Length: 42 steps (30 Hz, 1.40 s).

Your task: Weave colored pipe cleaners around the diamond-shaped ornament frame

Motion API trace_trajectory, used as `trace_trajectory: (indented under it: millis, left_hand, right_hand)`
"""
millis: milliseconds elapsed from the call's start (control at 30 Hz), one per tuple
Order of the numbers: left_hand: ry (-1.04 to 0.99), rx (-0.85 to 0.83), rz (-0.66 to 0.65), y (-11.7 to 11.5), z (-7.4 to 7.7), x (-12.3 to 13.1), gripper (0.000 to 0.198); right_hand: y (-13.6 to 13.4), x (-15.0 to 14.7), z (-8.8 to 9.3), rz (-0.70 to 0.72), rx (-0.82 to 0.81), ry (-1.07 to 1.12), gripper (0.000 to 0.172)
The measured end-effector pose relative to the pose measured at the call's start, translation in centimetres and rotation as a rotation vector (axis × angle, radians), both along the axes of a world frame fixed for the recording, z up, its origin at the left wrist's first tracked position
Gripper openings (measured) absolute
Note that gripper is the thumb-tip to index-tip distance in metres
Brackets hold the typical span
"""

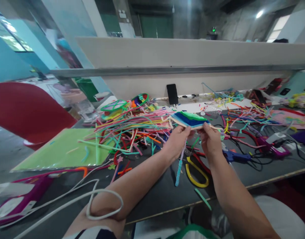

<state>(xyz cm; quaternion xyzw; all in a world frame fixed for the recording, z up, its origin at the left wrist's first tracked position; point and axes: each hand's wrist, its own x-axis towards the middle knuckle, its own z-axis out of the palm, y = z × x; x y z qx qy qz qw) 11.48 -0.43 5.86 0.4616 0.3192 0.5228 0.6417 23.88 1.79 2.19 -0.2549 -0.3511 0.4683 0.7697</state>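
My left hand (177,141) and my right hand (211,139) pinch the near edge of a flat pipe-cleaner craft piece (189,119). Its bands run from green through dark blue to a cream border. A cream stem sticks out past my right fingers. Below my hands, a lilac and light-blue twisted pipe cleaner (178,172) lies on the dark table. Beside it are scissors with a yellow handle (197,174), their blades partly hidden. To the left spreads a heap of loose pipe cleaners (132,127) in many colours.
A blue glue gun (237,156) and a purple power strip (273,147) with cables lie at the right. A phone (172,94) leans against the white partition (192,54). Further left are a green sheet (60,149) and a red chair (25,113). A white cable (105,191) loops by my left arm.
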Motion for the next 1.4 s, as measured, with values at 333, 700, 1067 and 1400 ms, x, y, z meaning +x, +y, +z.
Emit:
trace_trajectory:
  millis: [333, 700, 1067, 1400]
  left_hand:
    - [-0.097, 0.021, -0.188, -3.3, 4.7, -0.7, 0.044]
    - [0.548, 0.336, 0.27, 0.6, 6.7, -6.7, 0.049]
    - [0.766, 0.122, -0.479, 4.6, 4.7, -10.9, 0.036]
    - [1.16, 0.498, -0.413, 4.6, 3.4, -8.9, 0.016]
  right_hand:
    - [0.4, 0.5, 0.3, 0.019, -0.122, 0.186, 0.018]
    - [-0.2, -0.7, 0.2, 0.017, -0.139, 0.08, 0.019]
    - [-1.1, -1.9, -1.0, 0.232, -0.105, -0.248, 0.013]
    - [-0.3, -2.0, -1.7, 0.295, -0.176, -0.378, 0.019]
